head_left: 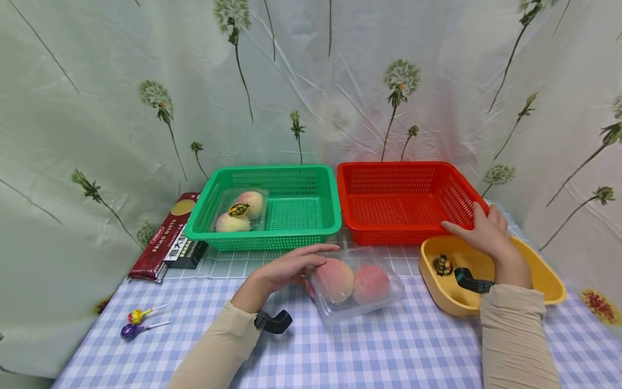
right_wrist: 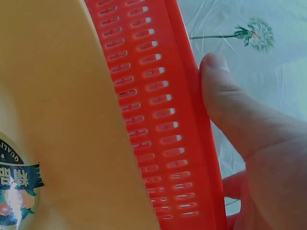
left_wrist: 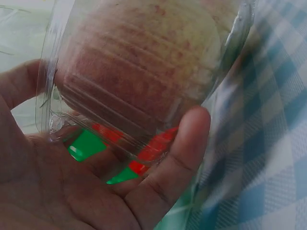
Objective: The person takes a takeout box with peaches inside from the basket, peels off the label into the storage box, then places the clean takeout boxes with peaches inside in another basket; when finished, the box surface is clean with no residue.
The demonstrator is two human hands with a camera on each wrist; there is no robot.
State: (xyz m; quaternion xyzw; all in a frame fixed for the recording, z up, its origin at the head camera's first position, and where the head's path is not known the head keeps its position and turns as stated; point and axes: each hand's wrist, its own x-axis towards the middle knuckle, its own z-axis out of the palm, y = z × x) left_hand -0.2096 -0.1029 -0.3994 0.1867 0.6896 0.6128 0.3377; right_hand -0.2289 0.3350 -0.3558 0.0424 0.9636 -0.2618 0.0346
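Observation:
My left hand (head_left: 293, 267) grips the left end of a clear plastic box of two peaches (head_left: 353, 282), tilted over the checked cloth. Close up in the left wrist view, fingers and thumb hold opposite sides of the peach box (left_wrist: 139, 72). At the front right corner of the red basket (head_left: 389, 237), my right hand (head_left: 488, 235) holds the rim. The right wrist view has its thumb against the edge of the red basket (right_wrist: 192, 143), other fingers partly hidden. Below that hand stands a yellow basin (head_left: 449, 302) with a round fruit label.
Left of the red basket stands a green basket (head_left: 272, 241) with another boxed pair of peaches (head_left: 250, 204). Beside it lie a dark red spaghetti packet (head_left: 157, 243) and a black box (head_left: 187, 256). Two lollipops, yellow (head_left: 138, 316) and purple (head_left: 130, 332), lie at left front.

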